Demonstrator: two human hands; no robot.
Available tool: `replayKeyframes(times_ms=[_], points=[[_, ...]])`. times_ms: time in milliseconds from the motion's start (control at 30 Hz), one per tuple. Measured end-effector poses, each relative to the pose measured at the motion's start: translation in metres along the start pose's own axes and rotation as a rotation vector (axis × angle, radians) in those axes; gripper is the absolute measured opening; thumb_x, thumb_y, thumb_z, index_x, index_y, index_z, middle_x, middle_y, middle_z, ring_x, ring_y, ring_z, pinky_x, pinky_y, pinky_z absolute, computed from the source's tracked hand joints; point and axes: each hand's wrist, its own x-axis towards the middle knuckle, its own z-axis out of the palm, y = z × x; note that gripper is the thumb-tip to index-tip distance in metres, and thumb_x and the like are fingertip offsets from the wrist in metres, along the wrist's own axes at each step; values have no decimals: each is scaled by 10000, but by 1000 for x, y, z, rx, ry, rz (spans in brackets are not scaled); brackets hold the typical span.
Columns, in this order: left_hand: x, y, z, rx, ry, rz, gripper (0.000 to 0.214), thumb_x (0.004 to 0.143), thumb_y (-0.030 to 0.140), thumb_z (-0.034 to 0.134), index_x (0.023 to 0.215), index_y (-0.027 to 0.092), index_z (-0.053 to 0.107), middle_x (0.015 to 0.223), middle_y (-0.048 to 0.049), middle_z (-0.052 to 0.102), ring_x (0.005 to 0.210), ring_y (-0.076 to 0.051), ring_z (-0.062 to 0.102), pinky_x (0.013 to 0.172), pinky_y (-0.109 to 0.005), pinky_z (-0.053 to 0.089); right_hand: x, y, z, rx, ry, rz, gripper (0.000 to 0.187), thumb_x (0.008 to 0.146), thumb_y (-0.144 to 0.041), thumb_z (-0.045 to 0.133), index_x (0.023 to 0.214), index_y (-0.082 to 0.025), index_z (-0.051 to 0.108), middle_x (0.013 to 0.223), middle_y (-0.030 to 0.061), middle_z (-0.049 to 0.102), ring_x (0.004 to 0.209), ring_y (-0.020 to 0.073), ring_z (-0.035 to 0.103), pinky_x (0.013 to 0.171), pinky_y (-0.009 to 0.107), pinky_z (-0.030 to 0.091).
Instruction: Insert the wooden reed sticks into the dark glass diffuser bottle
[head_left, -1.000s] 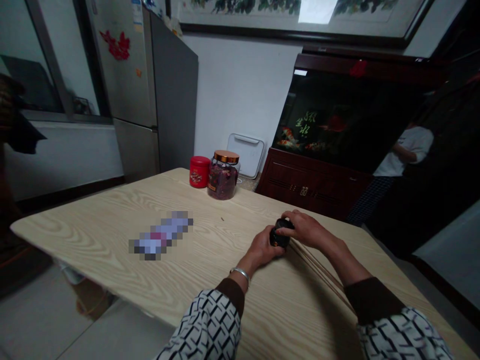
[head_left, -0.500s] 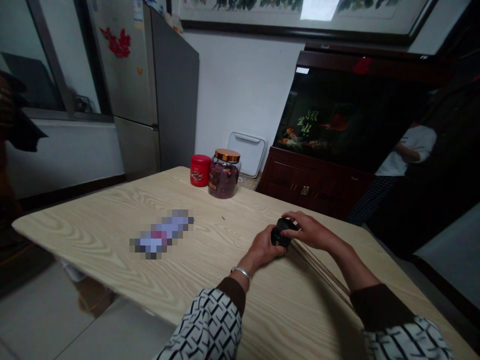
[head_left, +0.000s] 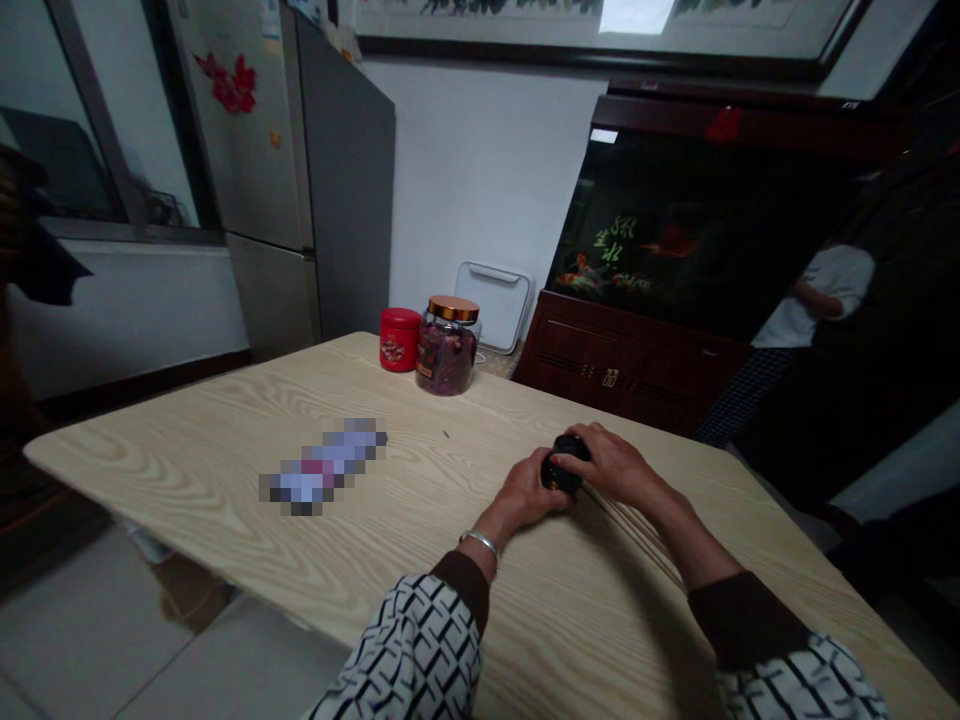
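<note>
Cupping a small black rounded object [head_left: 566, 465] from the near side with the left hand [head_left: 523, 492], fingers curled and pressing inward; draping the right hand [head_left: 609, 464] across its top, fingers [head_left: 592, 440] lying close together rather than spread, with no clear pinch showing; holding the object just above or on a pale wood-grain tabletop [head_left: 187, 430], any contact hidden behind the fingers; working near the table's right edge, at about 2 o'clock from the hands; trailing several thin wooden rods [head_left: 637, 530] toward 4 o'clock from beneath the right hand, leaving unclear whether they join the object; risking a drop and a roll if the smooth, rounded surface slips from the fingers; risking a skid of the slender rods, perhaps over the nearby edge, if the right forearm brushes them; risking a tangle if the rods cross as the hands shift; keeping a red tin [head_left: 400, 340] and a copper-lidded glass jar [head_left: 447, 350] of dried flower buds well away at 11 o'clock; leaving a pixelated, unreadable item [head_left: 322, 467] at 9 o'clock, within reach of a rolling object.
</note>
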Motion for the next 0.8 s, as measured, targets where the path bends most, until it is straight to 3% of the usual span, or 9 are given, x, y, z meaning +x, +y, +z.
replayKeyframes(times_ms=[100, 200, 267, 333, 467, 567, 667, 733, 800], points=[[-2, 3, -3, -8, -40, 26, 644, 618, 242, 794, 1218, 187, 564, 1019, -38, 657, 868, -194, 598, 759, -283, 472, -4, -6, 3, -42, 30, 62, 408, 866, -550, 544, 1102, -226, 621, 1037, 98, 644, 947, 247, 625, 819, 334, 446], [-9, 15, -9, -34, -79, 55, 801, 589, 236, 823, 1317, 185, 494, 1188, -91, 611, 1039, -237, 577, 900, -342, 462, -12, -9, 5, 20, 74, 76, 475, 860, -590, 531, 1180, -244, 591, 1125, 98, 626, 1033, 263, 602, 860, 357, 448], [-19, 24, -16, -40, -53, 51, 869, 575, 253, 844, 1353, 183, 462, 1294, -131, 553, 1160, -268, 527, 979, -377, 425, -23, -8, 8, 138, 165, 96, 542, 861, -613, 512, 1264, -252, 539, 1237, 102, 586, 1094, 259, 582, 893, 364, 450], [-34, 34, -24, -20, -13, 30, 746, 631, 303, 821, 1298, 182, 510, 1290, -138, 555, 1174, -266, 519, 981, -372, 418, -41, -6, 13, 281, 311, 174, 541, 878, -631, 462, 1248, -242, 532, 1242, 107, 584, 1049, 244, 601, 864, 357, 469], [-74, 46, -40, 151, 24, -19, 272, 812, 419, 652, 922, 173, 616, 886, -41, 649, 808, -171, 576, 721, -273, 431, -90, -3, 33, 456, 480, 402, 489, 880, -685, 377, 828, -237, 566, 796, 46, 644, 744, 226, 602, 664, 323, 460], [-93, 60, -51, 303, 122, -53, 348, 870, 481, 558, 708, 173, 534, 629, 28, 518, 616, -125, 463, 584, -244, 320, -117, -8, 38, 576, 410, 397, 543, 859, -727, 355, 629, -246, 456, 587, 2, 528, 591, 195, 511, 565, 305, 399], [-92, 96, -59, 279, 156, 24, 486, 876, 552, 526, 589, 175, 418, 557, 48, 387, 573, -108, 383, 558, -239, 264, -124, -23, 9, 777, 312, 323, 582, 845, -757, 355, 586, -238, 400, 515, -28, 415, 485, 139, 386, 474, 272, 311], [-83, 135, -65, 133, 105, 102, 541, 868, 613, 509, 575, 181, 365, 552, 54, 335, 548, -96, 337, 533, -232, 245, -120, -35, -27, 926, 259, 253, 610, 832, -782, 357, 567, -232, 361, 485, -53, 326, 438, 100, 283, 424, 243, 211], [-72, 181, -71, -94, -27, 138, 564, 854, 663, 501, 592, 190, 340, 548, 66, 300, 504, -78, 267, 496, -222, 215, -115, -47, -71, 1065, 190, 151, 633, 800, -816, 375, 570, -228, 332, 492, -76, 250, 421, 75, 201, 407, 222, 121]])
